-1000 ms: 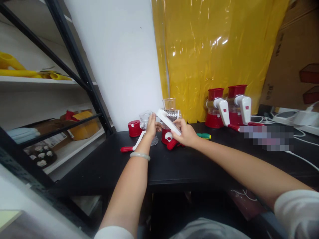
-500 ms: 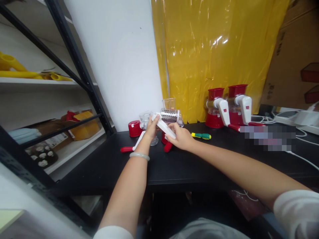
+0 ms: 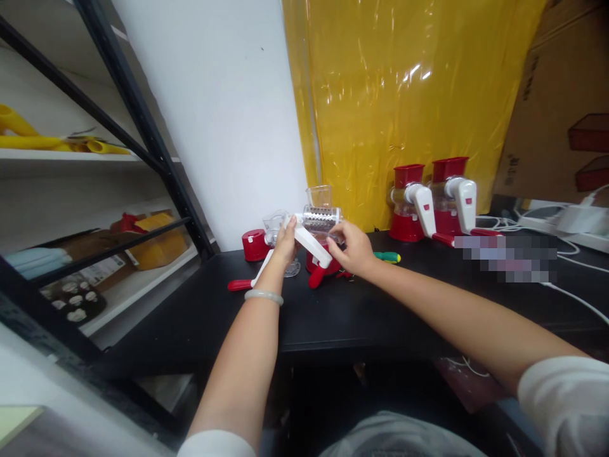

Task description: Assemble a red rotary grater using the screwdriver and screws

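A white crank handle (image 3: 313, 246) with a red grip (image 3: 318, 276) is slanted in front of the rotary grater. My left hand (image 3: 285, 242) is closed round the handle's upper end. To its right, my right hand (image 3: 353, 249) is off the handle, with curled fingers apart from the thumb and nothing visible in them. Behind the hands, a metal grater drum (image 3: 320, 219) lies in a clear housing below a clear feed chute (image 3: 318, 196). The red base underneath is partly hidden. A loose red cup-like base (image 3: 254, 245) and another red-gripped crank (image 3: 242, 285) are left of my left hand.
Two red-and-white rotary graters (image 3: 408, 212) stand at the back right. A green and yellow screwdriver (image 3: 389, 257) lies behind my right wrist. White cables and a power strip (image 3: 583, 219) are far right; a black-framed shelf (image 3: 164, 162) rises on the left.
My right hand has let go of the handle's lower part and moved a little right and up. The left hand keeps its hold. The view has shifted slightly.
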Demonstrator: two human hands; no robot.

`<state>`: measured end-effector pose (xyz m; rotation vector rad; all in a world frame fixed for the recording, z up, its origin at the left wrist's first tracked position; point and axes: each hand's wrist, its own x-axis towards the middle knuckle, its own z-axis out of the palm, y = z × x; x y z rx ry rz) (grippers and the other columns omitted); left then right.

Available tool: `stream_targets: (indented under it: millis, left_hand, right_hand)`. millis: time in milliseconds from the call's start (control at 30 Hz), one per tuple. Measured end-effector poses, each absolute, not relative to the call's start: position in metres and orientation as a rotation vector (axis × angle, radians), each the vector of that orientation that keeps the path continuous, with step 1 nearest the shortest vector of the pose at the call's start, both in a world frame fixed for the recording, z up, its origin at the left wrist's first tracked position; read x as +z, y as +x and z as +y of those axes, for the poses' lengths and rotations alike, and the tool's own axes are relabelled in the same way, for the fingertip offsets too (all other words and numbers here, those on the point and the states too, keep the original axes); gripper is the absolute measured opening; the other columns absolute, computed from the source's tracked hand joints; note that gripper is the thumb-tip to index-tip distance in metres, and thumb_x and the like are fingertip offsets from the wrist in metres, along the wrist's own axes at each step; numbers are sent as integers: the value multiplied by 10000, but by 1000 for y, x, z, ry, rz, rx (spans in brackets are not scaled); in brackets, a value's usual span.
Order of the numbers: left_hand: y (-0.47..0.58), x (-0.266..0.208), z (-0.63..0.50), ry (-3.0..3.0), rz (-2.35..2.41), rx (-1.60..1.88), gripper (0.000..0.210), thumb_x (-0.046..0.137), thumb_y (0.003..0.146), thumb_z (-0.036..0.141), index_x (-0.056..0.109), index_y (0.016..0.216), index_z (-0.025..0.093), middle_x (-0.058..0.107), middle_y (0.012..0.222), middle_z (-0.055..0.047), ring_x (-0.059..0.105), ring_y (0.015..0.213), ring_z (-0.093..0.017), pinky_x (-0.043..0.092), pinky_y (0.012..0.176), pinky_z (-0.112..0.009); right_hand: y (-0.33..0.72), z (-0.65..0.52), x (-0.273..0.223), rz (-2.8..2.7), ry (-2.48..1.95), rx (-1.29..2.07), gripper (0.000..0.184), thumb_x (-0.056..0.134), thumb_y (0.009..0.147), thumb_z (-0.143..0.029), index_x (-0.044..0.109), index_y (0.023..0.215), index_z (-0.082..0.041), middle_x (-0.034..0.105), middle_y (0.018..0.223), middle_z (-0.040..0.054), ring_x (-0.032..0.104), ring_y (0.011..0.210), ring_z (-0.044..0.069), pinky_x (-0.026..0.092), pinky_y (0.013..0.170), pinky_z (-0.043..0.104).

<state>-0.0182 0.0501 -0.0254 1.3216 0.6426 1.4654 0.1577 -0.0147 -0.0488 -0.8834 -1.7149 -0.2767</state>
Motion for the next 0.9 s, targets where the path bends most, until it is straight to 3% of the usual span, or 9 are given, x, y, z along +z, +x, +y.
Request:
stream_targets:
  millis: [133, 300, 433, 600, 733, 900]
  left_hand:
    - [-17, -23, 48, 1284, 644, 1484, 259, 558, 904, 462, 569, 961, 209, 605, 747, -41, 631, 614, -187, 524, 586, -288]
    - [-18, -24, 50, 1298, 672, 1473, 282, 557, 901, 487, 565, 921, 205, 580, 716, -28, 627, 614, -187, 513, 586, -285]
    - [-18, -25, 52, 1323, 637, 1484, 318, 564, 889, 516, 570, 961, 206, 592, 757, -34, 643, 644, -201, 518, 602, -303]
    - [-17, -27, 54, 1352, 637, 1489, 360, 566, 881, 562, 570, 952, 209, 592, 766, -42, 654, 673, -213, 524, 605, -308]
    - [-19, -26, 54, 1310, 668, 1507, 414, 585, 870, 610, 541, 1005, 221, 604, 785, -36, 650, 668, -205, 518, 579, -292]
    - [-29, -22, 55, 1222, 769, 1614, 450, 440, 953, 630, 504, 1055, 196, 603, 751, -31, 632, 633, -187, 508, 563, -264]
  right_hand:
    - [170, 6, -50, -1309, -909, -292, 332, 614, 790, -355, 481, 1044, -188, 523, 1047, 119, 511, 1018, 245, 456, 877, 419]
    - [171, 27, -60, -1148, -858, 272, 462, 695, 724, -407, 455, 1059, -199, 585, 1078, 109, 582, 1021, 209, 455, 966, 429]
    - [165, 27, -61, -1287, -759, 631, 388, 721, 702, -426, 547, 956, -190, 675, 987, 88, 650, 946, 193, 496, 929, 411]
    - [163, 27, -59, -1390, -772, 591, 238, 696, 721, -362, 584, 839, -188, 689, 878, 52, 669, 863, 180, 513, 890, 405]
    - [165, 33, -58, -1372, -769, 653, 174, 662, 734, -287, 587, 854, -186, 697, 855, 44, 677, 832, 171, 525, 864, 393]
    - [170, 34, -55, -1389, -743, 683, 157, 664, 716, -240, 603, 850, -185, 708, 878, 52, 676, 839, 167, 520, 872, 384]
